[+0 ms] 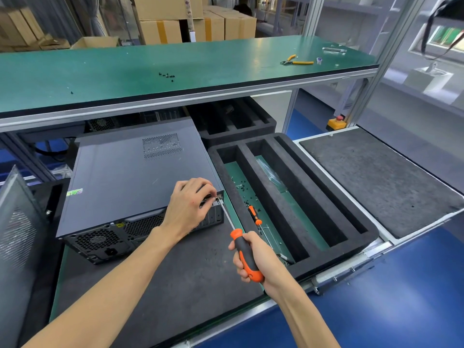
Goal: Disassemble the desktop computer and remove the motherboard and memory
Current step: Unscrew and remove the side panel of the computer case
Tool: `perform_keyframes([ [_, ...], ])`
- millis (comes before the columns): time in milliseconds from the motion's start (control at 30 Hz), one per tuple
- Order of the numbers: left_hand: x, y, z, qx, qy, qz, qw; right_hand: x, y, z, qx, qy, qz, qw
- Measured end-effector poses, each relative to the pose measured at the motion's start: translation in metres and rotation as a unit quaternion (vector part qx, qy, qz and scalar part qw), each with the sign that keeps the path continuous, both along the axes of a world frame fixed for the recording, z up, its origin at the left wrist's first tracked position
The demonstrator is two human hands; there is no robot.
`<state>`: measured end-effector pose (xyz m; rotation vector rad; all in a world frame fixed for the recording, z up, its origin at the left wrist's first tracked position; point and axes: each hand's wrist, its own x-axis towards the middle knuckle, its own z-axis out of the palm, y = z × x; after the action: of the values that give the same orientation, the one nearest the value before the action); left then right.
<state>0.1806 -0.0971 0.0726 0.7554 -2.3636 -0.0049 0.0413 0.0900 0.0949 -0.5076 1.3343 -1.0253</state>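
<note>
Nearest the camera, the right hand [247, 257] is wrapped around the orange-and-black handle of a screwdriver [241, 243], its tip at the rear corner of the desktop computer [135, 177], which lies on its side on the table [175, 285] with its panel on. The left hand [188, 204] pinches something small at that corner, likely the screw. A tilted tip could slip and strip the head, or the loose screw could drop beside the foam tray [313, 197].
</note>
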Motion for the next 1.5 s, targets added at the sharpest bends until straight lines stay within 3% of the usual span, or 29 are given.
perform_keyframes([
  [333, 0.007, 0.025, -0.005, 0.014, 0.061, -0.050, 0.997, -0.003, 0.001, -0.005, -0.032, -0.016, -0.043, 0.998],
  [433, 0.028, 0.056, -0.037, 0.133, -0.035, -0.088, 0.987, -0.001, 0.001, -0.008, -0.034, -0.021, -0.041, 0.998],
  [500, 0.049, 0.069, -0.060, 0.208, -0.147, -0.043, 0.966, 0.006, -0.001, -0.010, -0.032, -0.022, -0.028, 0.999],
  [600, 0.068, 0.075, -0.079, 0.241, -0.252, 0.015, 0.937, 0.020, -0.005, -0.014, -0.026, -0.022, -0.011, 0.999],
  [833, 0.066, 0.085, -0.077, 0.234, -0.294, 0.029, 0.926, 0.056, -0.007, -0.014, -0.004, -0.042, 0.010, 0.999],
  [933, 0.071, 0.089, -0.068, 0.247, -0.254, 0.020, 0.935, 0.069, -0.005, -0.010, 0.012, -0.036, 0.009, 0.999],
  [1033, 0.089, 0.091, -0.043, 0.250, -0.143, 0.021, 0.957, 0.084, -0.004, -0.005, -0.008, -0.035, 0.012, 0.999],
  [1133, 0.127, 0.086, -0.022, 0.190, 0.020, 0.105, 0.976, 0.106, -0.004, -0.001, -0.046, -0.039, 0.028, 0.998],
  [1233, 0.173, 0.069, -0.009, 0.126, 0.151, 0.190, 0.962, 0.140, -0.005, -0.002, -0.053, -0.036, 0.059, 0.996],
  [1333, 0.205, 0.044, -0.007, 0.036, 0.138, 0.215, 0.966, 0.175, -0.010, -0.007, -0.034, -0.034, 0.086, 0.995],
  [1500, 0.213, 0.028, -0.016, 0.056, 0.105, 0.164, 0.979, 0.206, -0.020, -0.017, 0.003, -0.025, 0.079, 0.997],
])
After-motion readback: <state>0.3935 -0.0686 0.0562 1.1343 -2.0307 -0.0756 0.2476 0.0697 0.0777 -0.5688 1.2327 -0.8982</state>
